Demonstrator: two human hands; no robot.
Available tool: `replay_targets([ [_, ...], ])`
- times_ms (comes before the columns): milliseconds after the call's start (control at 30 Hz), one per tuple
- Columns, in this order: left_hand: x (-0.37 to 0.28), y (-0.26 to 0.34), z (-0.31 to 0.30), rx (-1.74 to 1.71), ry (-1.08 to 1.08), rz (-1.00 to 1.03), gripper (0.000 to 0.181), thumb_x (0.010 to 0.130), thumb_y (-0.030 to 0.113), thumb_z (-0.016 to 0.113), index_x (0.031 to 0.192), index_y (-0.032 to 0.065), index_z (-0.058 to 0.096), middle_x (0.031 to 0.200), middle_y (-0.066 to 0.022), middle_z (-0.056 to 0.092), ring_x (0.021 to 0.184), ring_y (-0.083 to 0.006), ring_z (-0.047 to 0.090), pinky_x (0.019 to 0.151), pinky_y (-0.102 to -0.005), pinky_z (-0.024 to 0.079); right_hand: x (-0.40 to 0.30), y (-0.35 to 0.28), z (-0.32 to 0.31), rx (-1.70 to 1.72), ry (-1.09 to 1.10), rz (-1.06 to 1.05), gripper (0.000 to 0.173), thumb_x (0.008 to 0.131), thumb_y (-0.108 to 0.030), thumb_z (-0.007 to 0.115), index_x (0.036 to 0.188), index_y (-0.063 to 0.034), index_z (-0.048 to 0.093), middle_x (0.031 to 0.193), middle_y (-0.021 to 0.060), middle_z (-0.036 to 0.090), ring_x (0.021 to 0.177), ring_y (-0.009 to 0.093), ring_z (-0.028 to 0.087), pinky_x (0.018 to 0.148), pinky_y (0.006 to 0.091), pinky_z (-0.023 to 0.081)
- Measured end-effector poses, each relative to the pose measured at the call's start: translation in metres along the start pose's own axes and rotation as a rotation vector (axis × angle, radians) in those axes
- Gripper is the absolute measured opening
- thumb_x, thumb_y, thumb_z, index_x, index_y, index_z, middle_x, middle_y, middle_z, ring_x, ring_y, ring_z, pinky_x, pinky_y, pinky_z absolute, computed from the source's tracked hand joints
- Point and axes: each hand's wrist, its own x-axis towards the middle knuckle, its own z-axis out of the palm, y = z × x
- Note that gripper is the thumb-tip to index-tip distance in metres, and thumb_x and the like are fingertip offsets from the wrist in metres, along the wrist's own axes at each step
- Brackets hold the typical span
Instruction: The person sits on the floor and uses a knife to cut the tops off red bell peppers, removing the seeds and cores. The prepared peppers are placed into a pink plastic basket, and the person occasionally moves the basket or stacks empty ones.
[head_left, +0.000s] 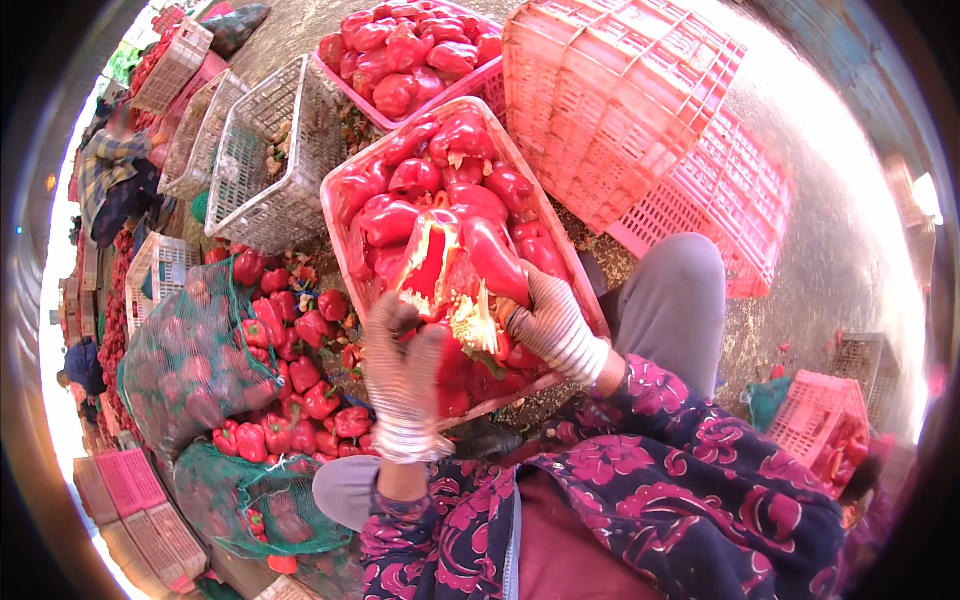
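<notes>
My right hand (556, 322), in a striped knit glove, grips a red bell pepper (493, 255) over the crate. Beside its thumb is a pale core with seeds (476, 324) and a green stem below. Against that pepper lies a split-open pepper piece (431, 259), its whitish inside facing up. My left hand (405, 367), also gloved and slightly blurred, is at the lower end of this piece; whether its fingers grip it is unclear. Under both hands a pink plastic crate (341, 251) is heaped with red peppers (390, 219), several of them cut or hollowed.
Whole red peppers (304, 375) lie on the floor at left, beside green mesh sacks of peppers (199, 360). White crates (262, 157) stand at upper left. Another filled crate (409, 60) is beyond mine; stacked pink crates (615, 97) stand to the right. A person (112, 176) sits at far left.
</notes>
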Motion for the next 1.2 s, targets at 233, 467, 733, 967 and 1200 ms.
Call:
replay_targets([
  [233,-0.044,-0.006,0.039,-0.435,0.172,-0.36,0.067,0.088,0.018,0.068,0.144,0.002,0.034,0.12,-0.0106,0.056,0.101,-0.0163,0.058,0.089,-0.0304,0.049,-0.023,-0.016,0.034,-0.337,0.014,-0.128,0.041,0.082,-0.019,0.071,0.116,-0.0027,0.055,0.082,0.021,0.062,0.077,0.042,0.063,0.064,0.0429,0.051],
  [467,-0.045,-0.028,0.018,-0.079,0.295,-0.224,0.045,0.089,0.012,0.068,0.125,-0.0019,0.045,0.106,-0.0081,0.055,0.084,-0.0089,0.053,0.068,-0.02,0.046,-0.029,-0.013,0.052,-0.434,-0.05,-0.202,0.042,0.079,-0.01,0.066,0.119,-0.0061,0.055,0.092,0.0201,0.066,0.082,0.04,0.065,0.069,0.0444,0.052],
  [733,-0.042,-0.017,0.004,-0.324,0.179,-0.194,0.024,0.092,0.014,0.055,0.111,-0.0002,0.055,0.087,-0.0006,0.058,0.073,-0.0081,0.052,0.065,-0.0213,0.043,-0.023,-0.015,0.057,-0.547,-0.025,-0.281,0.045,0.077,-0.014,0.069,0.117,-0.002,0.054,0.091,0.021,0.065,0.078,0.039,0.066,0.066,0.045,0.053],
  [967,-0.022,-0.013,-0.077,-0.465,0.226,-0.263,0.036,0.091,0.031,0.059,0.114,0.0036,0.058,0.071,0.0021,0.055,0.053,-0.0057,0.05,0.043,-0.0185,0.038,0.06,-0.044,0.01,-0.368,0.037,-0.399,0.031,0.079,-0.006,0.059,0.109,0.0,0.059,0.086,0.0275,0.063,0.081,0.041,0.065,0.067,0.042,0.051],
  [1200,-0.032,-0.022,-0.13,-0.294,0.338,-0.352,0.041,0.093,0.039,0.056,0.115,0.0041,0.057,0.068,-0.0019,0.057,0.045,-0.0103,0.05,0.042,-0.0217,0.038,0.146,-0.099,0.037,-1.136,0.1,-0.199,0.036,0.081,-0.023,0.067,0.11,-0.0027,0.058,0.103,0.024,0.064,0.086,0.041,0.067,0.075,0.0475,0.054],
])
